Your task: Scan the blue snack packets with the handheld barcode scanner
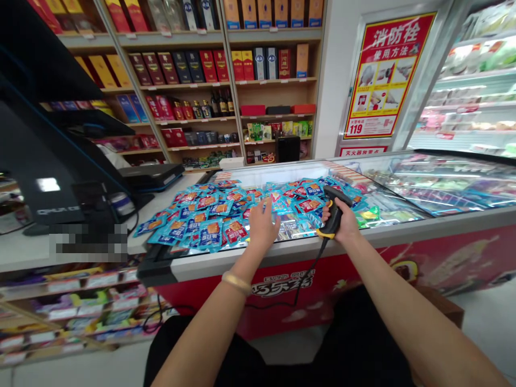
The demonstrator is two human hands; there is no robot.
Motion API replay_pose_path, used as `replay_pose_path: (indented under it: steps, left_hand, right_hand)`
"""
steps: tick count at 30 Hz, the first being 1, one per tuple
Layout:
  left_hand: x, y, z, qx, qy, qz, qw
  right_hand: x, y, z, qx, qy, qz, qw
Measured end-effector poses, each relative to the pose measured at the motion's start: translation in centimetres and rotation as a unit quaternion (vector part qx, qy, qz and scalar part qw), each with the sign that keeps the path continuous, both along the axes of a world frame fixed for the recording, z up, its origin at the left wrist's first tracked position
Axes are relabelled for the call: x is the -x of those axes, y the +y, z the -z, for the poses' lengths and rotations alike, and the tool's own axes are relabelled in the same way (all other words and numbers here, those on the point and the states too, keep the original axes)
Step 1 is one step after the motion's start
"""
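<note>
Scanner [334, 210] up in the right hand [347, 221], fingers wrapped firmly round its grip, black body with yellow trim, nose high, the cable [297, 295] dropping from its base across the red front of the freezer [226, 263]! Over to the left hand [263, 226], and it's out above the packets [209, 234], fingers loosely bent and thumb standing apart, nothing clearly gripped; whether the fingertips touch a packet, I can't tell. A bangle [237, 283] circles that wrist. And what a heap of packets, blue with red or dark-blue panels, overlapping across the glass top, thickest at the left corner, a few hanging past the edge towards the counter [24, 252]! More lie beyond both hands, right up beside the scanner. Far left, a dark monitor [40, 134] looms; boxed shelves [226, 37] line the back.
</note>
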State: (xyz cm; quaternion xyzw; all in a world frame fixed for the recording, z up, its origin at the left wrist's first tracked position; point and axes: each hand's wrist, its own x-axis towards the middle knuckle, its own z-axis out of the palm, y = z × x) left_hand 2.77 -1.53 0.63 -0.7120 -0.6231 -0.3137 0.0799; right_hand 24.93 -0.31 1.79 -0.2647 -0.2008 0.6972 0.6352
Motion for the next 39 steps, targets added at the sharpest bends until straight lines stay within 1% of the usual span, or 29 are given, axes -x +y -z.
replay_pose_path:
  steps: [2, 3, 5, 6, 8, 10, 13, 18, 21, 23, 25, 28, 29, 30, 31, 32, 35, 37, 39]
  left_hand:
    - [2.7, -1.3, -0.2, -0.011, 0.014, -0.078, 0.997]
    - [3.8, -1.9, -0.3, -0.018, 0.024, -0.114, 0.993]
    - [5.4, -2.9, -0.3, -0.026, 0.042, -0.172, 0.984]
    - [5.8, -3.2, -0.2, -0.024, 0.05, -0.192, 0.98]
    - [6.2, -3.6, 0.1, -0.004, 0.056, -0.213, 0.975]
    - [6.3, -3.7, 0.4, 0.023, 0.054, -0.217, 0.974]
    - [6.3, -3.5, 0.8, 0.045, 0.051, -0.215, 0.974]
    - [6.4, -3.5, 0.9, 0.042, 0.051, -0.187, 0.98]
    - [6.4, -3.7, 0.8, 0.037, 0.051, -0.17, 0.984]
    - [6.4, -3.6, 0.8, 0.043, 0.047, -0.146, 0.987]
    - [6.7, -3.4, 0.9, 0.048, 0.031, -0.091, 0.994]
    - [7.1, -2.9, 1.1, 0.035, -0.012, 0.025, 0.999]
    - [7.2, -2.9, 1.2, 0.026, -0.022, 0.053, 0.998]
    - [7.3, -2.8, 1.2, 0.017, -0.025, 0.066, 0.997]
    - [7.3, -2.9, 1.3, 0.01, -0.021, 0.06, 0.998]
    - [7.1, -3.0, 1.3, 0.002, -0.011, 0.037, 0.999]
    - [6.5, -3.6, 1.1, -0.007, 0.035, -0.081, 0.996]
    - [6.0, -3.9, 1.0, 0.009, 0.051, -0.138, 0.989]
    - [5.7, -4.0, 0.9, 0.039, 0.058, -0.166, 0.984]
  right_hand:
    - [1.6, -0.4, 0.1, -0.026, -0.011, -0.007, 1.0]
    - [2.6, -0.6, 0.1, -0.036, -0.013, -0.023, 0.999]
    - [5.0, -1.1, 0.0, -0.035, -0.012, -0.054, 0.998]
    - [6.2, -1.2, -0.1, -0.035, -0.01, -0.071, 0.997]
    - [8.5, -1.5, -0.3, -0.03, -0.024, -0.116, 0.992]
    - [10.3, -1.6, -0.4, -0.022, -0.033, -0.151, 0.988]
    - [12.0, -1.6, -0.2, -0.001, -0.04, -0.184, 0.982]
    - [12.7, -1.4, 0.1, 0.015, -0.081, -0.201, 0.976]
    - [12.6, -1.4, 0.4, 0.007, -0.099, -0.206, 0.973]
    - [12.6, -1.5, 0.5, -0.004, -0.107, -0.21, 0.972]
    - [12.6, -1.5, 0.6, -0.015, -0.115, -0.212, 0.97]
    - [12.6, -1.5, 0.7, -0.022, -0.123, -0.212, 0.969]
    - [12.7, -1.6, 0.7, -0.023, -0.123, -0.211, 0.969]
    - [12.7, -1.6, 0.6, -0.022, -0.122, -0.211, 0.97]
    - [12.6, -1.6, 0.6, -0.022, -0.12, -0.211, 0.97]
    - [12.6, -1.6, 0.5, -0.021, -0.118, -0.211, 0.97]
    - [12.6, -1.8, 0.3, -0.019, -0.12, -0.214, 0.969]
    - [12.6, -1.8, 0.2, -0.021, -0.125, -0.214, 0.969]
    - [12.6, -1.9, 0.2, -0.022, -0.126, -0.214, 0.968]
